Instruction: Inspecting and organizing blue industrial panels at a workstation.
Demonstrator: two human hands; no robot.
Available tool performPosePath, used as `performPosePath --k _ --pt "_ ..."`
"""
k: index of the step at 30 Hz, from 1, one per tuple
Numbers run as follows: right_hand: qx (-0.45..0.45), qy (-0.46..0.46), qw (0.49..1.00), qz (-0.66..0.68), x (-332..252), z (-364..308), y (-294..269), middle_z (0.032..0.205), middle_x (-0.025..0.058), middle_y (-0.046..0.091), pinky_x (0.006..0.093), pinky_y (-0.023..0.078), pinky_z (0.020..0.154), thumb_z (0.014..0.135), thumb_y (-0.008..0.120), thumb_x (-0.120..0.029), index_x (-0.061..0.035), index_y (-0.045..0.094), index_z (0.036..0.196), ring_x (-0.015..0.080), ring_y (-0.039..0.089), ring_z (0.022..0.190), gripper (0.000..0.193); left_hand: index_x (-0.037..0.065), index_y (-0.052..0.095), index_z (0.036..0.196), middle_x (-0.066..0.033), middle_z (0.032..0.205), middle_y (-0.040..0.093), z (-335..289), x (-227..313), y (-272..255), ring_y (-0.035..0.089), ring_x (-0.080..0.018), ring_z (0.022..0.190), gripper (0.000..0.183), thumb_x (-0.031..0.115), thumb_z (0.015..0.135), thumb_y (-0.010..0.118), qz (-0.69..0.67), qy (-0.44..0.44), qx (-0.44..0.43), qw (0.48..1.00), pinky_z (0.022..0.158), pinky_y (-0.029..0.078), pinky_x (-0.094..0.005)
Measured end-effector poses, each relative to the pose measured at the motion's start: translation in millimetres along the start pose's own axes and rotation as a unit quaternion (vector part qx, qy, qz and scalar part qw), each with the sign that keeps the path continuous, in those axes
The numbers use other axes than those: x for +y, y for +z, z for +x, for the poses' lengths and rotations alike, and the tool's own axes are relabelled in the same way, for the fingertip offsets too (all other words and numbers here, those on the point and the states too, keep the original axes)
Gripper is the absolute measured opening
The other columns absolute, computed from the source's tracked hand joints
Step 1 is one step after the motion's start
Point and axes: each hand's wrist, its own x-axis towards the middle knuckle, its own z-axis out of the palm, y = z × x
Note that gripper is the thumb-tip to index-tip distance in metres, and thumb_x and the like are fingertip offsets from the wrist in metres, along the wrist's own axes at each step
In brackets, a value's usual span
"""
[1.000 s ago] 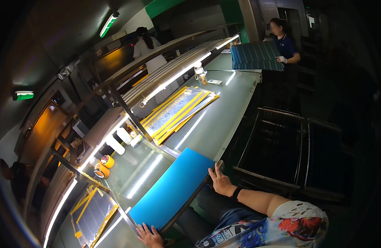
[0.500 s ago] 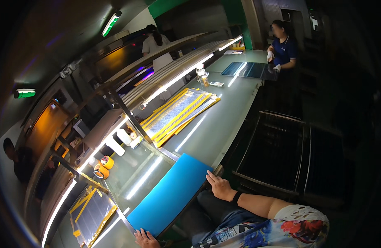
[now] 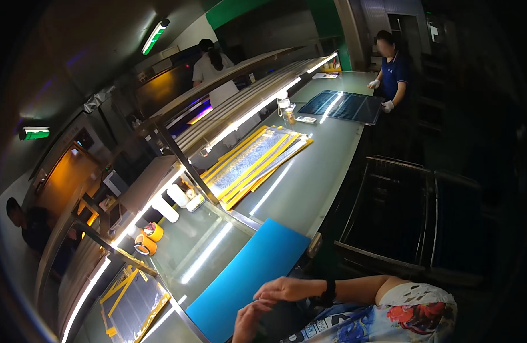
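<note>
A plain blue sheet (image 3: 253,264) lies along the front edge of the long worktable. Above its near edge my right hand (image 3: 286,289) reaches leftward, its fingers extended and holding nothing I can see. My left hand (image 3: 251,320) is just below and left of it, fingers loosely stretched and partly overlapping one another. The two hands are close together; whether their fingertips touch each other or the sheet I cannot tell. A dark band circles my right wrist.
Yellow-edged panels (image 3: 256,163) are stacked farther along the table (image 3: 326,151); another (image 3: 134,308) lies at left. Orange tape rolls (image 3: 146,244) and white bottles (image 3: 167,209) stand below the lit shelf. A gloved co-worker (image 3: 394,74) holds a dark panel (image 3: 339,106). Dark racks (image 3: 386,211) stand at right.
Both hands have left the blue sheet's two near corners and come together over its near edge. The co-worker's hands have moved farther apart on the dark panel. My view has shifted slightly.
</note>
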Motion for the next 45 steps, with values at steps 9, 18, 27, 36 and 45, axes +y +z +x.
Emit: performPosePath --k 9,18,27,36,45 --pt "-0.049 0.067 0.995 0.055 23.0 -25.8 -9.6 0.077 0.0 0.061 0.0236 0.044 0.071 0.093 0.056 -0.018 -0.0021 0.063 0.095 0.007 0.054 0.076 0.018 -0.005 0.061 0.097 -0.0175 0.111 0.062 6.5 -24.5 -12.8 0.056 -0.0221 0.1 0.044 0.036 0.094 0.044 -0.074 -0.074 -0.093 0.99 0.087 0.042 -0.0323" --pt "-0.186 0.057 0.974 0.116 30.1 -21.6 7.5 0.084 0.0021 0.059 0.0245 0.043 0.07 0.088 0.057 -0.017 -0.0025 0.058 0.108 0.0084 0.052 0.078 0.024 -0.006 0.059 0.099 -0.0189 0.115 0.058 -14.4 -27.3 -7.2 0.053 -0.0268 0.108 0.046 0.036 0.093 0.043 -0.086 -0.099 -0.097 0.987 0.095 0.038 -0.0339" --pt "-0.148 0.058 0.981 0.113 21.6 -25.1 4.5 0.083 0.0015 0.06 0.0256 0.043 0.07 0.088 0.059 -0.021 -0.0027 0.057 0.096 0.0102 0.053 0.078 0.02 -0.008 0.058 0.102 -0.0195 0.115 0.058 -18.0 -27.0 -7.8 0.052 -0.0251 0.11 0.045 0.035 0.093 0.045 -0.101 -0.087 -0.074 0.988 0.097 0.038 -0.0326" --pt "-0.131 0.087 0.987 -0.041 13.8 -25.9 -6.3 0.075 0.0059 0.062 0.0293 0.044 0.064 0.086 0.061 -0.019 -0.0028 0.057 0.087 0.0143 0.057 0.07 0.016 -0.004 0.054 0.116 -0.0178 0.124 0.054 -13.7 -36.3 -12.1 0.048 -0.0265 0.118 0.045 0.033 0.091 0.055 -0.092 -0.128 -0.062 0.986 0.102 0.036 -0.0393" --pt "-0.048 0.116 0.991 -0.036 15.8 -35.7 -33.2 0.075 0.0048 0.065 0.0267 0.048 0.07 0.088 0.06 -0.016 -0.0012 0.062 0.09 0.0122 0.06 0.073 0.015 0.018 0.043 0.136 -0.0127 0.144 0.034 -0.8 -70.2 -47.1 0.025 -0.0363 0.136 0.082 0.041 0.065 0.077 0.694 0.009 0.162 0.701 0.101 0.021 -0.0641"
